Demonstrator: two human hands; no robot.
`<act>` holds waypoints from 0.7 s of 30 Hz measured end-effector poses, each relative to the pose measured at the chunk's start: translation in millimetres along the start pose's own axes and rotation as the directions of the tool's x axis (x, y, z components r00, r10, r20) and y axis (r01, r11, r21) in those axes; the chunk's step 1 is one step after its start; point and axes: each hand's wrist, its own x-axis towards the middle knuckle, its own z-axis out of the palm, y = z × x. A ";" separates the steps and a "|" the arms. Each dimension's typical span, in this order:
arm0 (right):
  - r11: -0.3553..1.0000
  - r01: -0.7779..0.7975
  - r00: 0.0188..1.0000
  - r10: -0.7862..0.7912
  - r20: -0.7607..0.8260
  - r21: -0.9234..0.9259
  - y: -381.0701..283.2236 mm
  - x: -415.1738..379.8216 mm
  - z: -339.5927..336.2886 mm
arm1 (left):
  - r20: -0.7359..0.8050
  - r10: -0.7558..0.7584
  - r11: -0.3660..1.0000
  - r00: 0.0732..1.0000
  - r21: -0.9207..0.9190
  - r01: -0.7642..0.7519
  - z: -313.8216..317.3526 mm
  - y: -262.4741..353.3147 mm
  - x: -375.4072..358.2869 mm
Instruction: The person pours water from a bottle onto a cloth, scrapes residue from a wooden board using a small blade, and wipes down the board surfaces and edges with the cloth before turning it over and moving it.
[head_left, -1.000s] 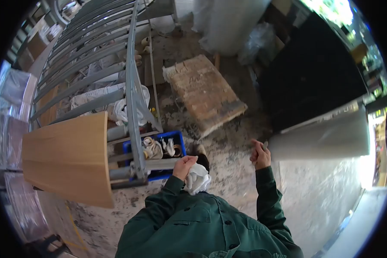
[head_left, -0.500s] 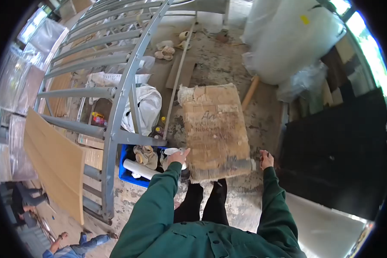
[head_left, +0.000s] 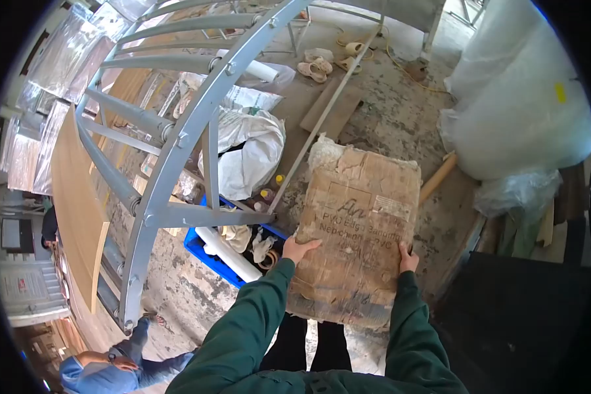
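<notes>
A worn brown cardboard box (head_left: pixel 358 230) with printed and handwritten lettering is in front of my legs, its edges frayed and its top left corner whitish and ragged. My left hand (head_left: pixel 300 249) grips its left edge, the thumb lying over the top face. On the opposite edge my right hand (head_left: pixel 408 257) is closed, with the fingers partly hidden. Something small and dark shows by the right thumb; I cannot make out what it is. Left of the box stands a blue crate (head_left: pixel 211 262) holding a white roll (head_left: pixel 233 257), gloves and tape.
A grey metal roller conveyor (head_left: pixel 154 190) runs along the left, with a wooden board (head_left: pixel 79 203) leaning on it. Large plastic-wrapped rolls (head_left: pixel 519 111) stand at the right behind a cardboard tube (head_left: pixel 438 177). A black panel (head_left: pixel 505 315) is at lower right. Another person (head_left: pixel 121 368) is at lower left.
My right hand has moved in from beside the box and now grips its right edge. The left hand has taken firmer hold on the left edge. The view has turned.
</notes>
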 end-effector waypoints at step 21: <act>0.984 -0.025 0.998 0.035 -0.051 0.175 -88.3 62.0 47.5 | 0.078 0.468 0.315 0.880 0.916 -0.248 -49.3 123.6 67.5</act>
